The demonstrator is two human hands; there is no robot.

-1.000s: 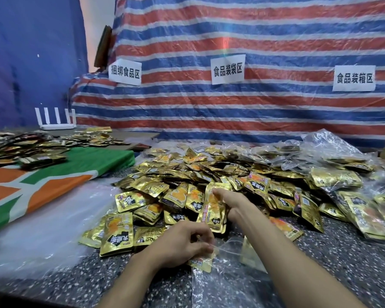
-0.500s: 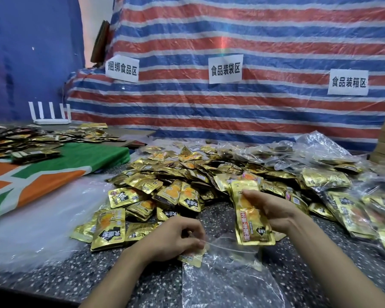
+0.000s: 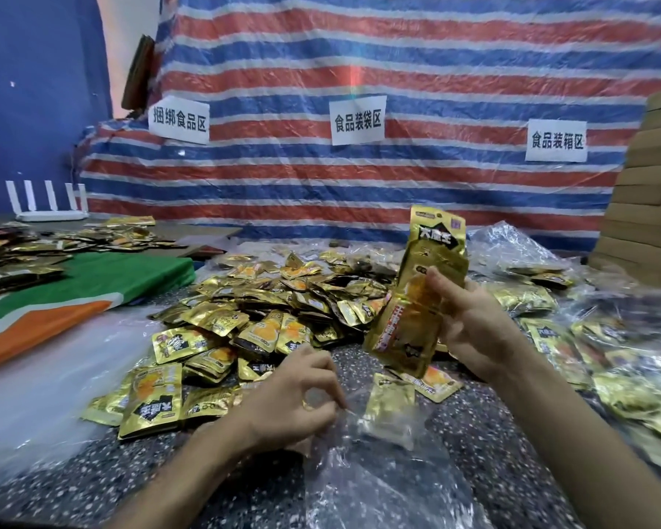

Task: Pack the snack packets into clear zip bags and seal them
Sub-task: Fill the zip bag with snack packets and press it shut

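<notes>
raised well above where they hung 0.5 s ago, about 2 gold snack packets (image 3: 405, 337) now stand upright in the right hand (image 3: 470, 326), whose fingers curl round their middle, likely squaring them for loading. behind, on the speckled table (image 3: 92, 482), lies the heap of loose packets (image 3: 283, 299). nearer, the clear zip bag (image 3: 382, 482) lies flat, and the left hand (image 3: 291, 402) pinches its mouth, seemingly to keep it open.

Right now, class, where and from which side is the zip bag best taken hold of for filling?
Pinch one lip at the mouth of the zip bag, coming from the left, where the left hand is. The bag lies limp and flat, mouth toward the pile, so lifting one lip should open it for the packets in the right hand.
</notes>
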